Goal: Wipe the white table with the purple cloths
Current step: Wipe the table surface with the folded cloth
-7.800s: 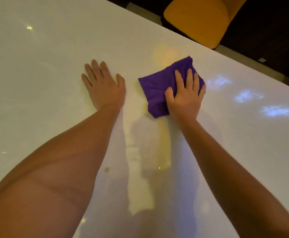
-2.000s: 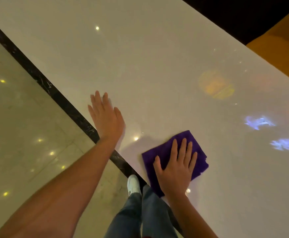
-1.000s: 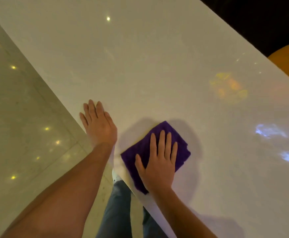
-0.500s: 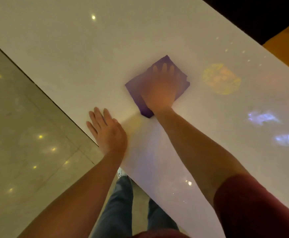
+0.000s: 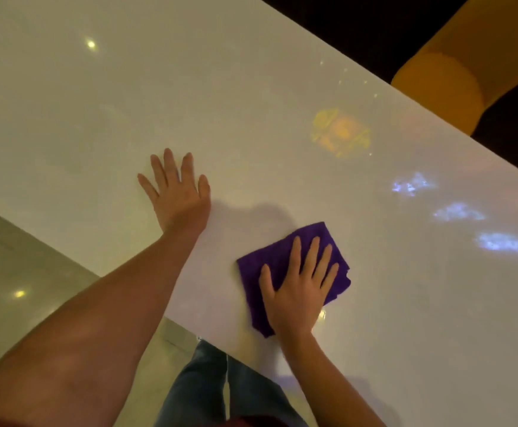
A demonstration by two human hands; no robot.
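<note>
A folded purple cloth (image 5: 267, 263) lies on the glossy white table (image 5: 220, 103), a short way in from the near edge. My right hand (image 5: 297, 288) presses flat on the cloth with fingers spread, covering its lower right part. My left hand (image 5: 177, 192) rests flat and empty on the bare tabletop, up and to the left of the cloth, fingers apart. Only one cloth is in view.
An orange chair (image 5: 454, 72) stands beyond the table's far right edge. The table's near edge runs diagonally from left to bottom centre, with pale tiled floor (image 5: 20, 272) beyond it. My jeans-clad legs (image 5: 220, 392) show below the edge. Coloured light reflections mark the right part of the tabletop.
My right hand has pulled the cloth back from the far reach toward the near edge. My left hand stays flat on the table.
</note>
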